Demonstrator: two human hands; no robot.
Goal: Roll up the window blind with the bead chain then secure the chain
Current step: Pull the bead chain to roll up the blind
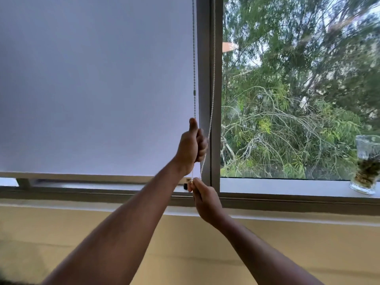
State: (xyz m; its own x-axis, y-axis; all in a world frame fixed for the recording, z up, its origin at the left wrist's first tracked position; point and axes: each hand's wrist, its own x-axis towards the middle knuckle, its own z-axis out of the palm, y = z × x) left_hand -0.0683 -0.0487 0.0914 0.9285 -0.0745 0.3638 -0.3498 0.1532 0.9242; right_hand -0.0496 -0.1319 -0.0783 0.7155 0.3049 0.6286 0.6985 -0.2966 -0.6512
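A pale grey roller blind (92, 89) covers the left pane almost down to the sill, its bottom bar (82, 175) just above the frame. A bead chain (194, 58) hangs in a loop along the blind's right edge, with a small connector on the left strand. My left hand (191, 147) is fisted around the left strand, thumb pointing up. Below it, my right hand (203, 200) pinches the bottom of the loop near the sill. The right strand runs up past the window frame.
A grey window frame post (216, 89) stands right of the chain. The right pane shows green trees outside. A glass jar (367, 165) with plant matter sits on the sill (287, 186) at far right. A yellow wall lies below the sill.
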